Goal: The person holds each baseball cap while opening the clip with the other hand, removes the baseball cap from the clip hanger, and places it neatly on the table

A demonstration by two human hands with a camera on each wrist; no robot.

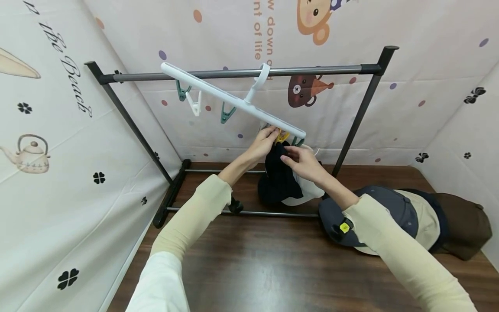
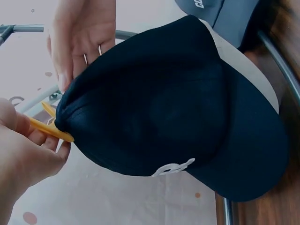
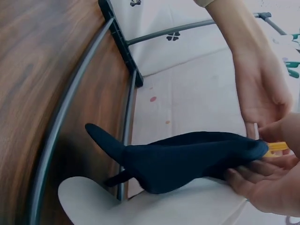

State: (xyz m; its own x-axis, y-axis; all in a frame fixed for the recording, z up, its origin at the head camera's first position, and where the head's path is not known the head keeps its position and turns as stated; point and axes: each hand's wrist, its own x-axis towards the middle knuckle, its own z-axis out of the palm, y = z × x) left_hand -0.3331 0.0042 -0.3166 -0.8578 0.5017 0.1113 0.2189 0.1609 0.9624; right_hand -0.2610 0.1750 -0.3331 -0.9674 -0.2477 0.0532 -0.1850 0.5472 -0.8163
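A dark navy cap [image 2: 154, 103] with a white emblem hangs from a yellow clip [image 2: 51, 129] under a white hanger [image 1: 234, 99]. My left hand [image 1: 265, 141] pinches the clip's handles, and its jaws meet the gathered end of the cap in the left wrist view. My right hand [image 3: 267, 183] holds that same end, with fingers lying along the cap's underside and thumb near the clip. Just behind hangs a white cap [image 1: 306, 190], partly covered by the navy one. A green clip [image 1: 298, 142] is at the hanger's right end.
The hanger hooks over the top bar of a dark metal rack [image 1: 319, 70]. More clips, a white one [image 1: 195, 104] and a green one [image 1: 227, 113], hang to the left. Several caps [image 1: 390, 212] lie in a row on the wooden floor [image 1: 269, 260] at the right.
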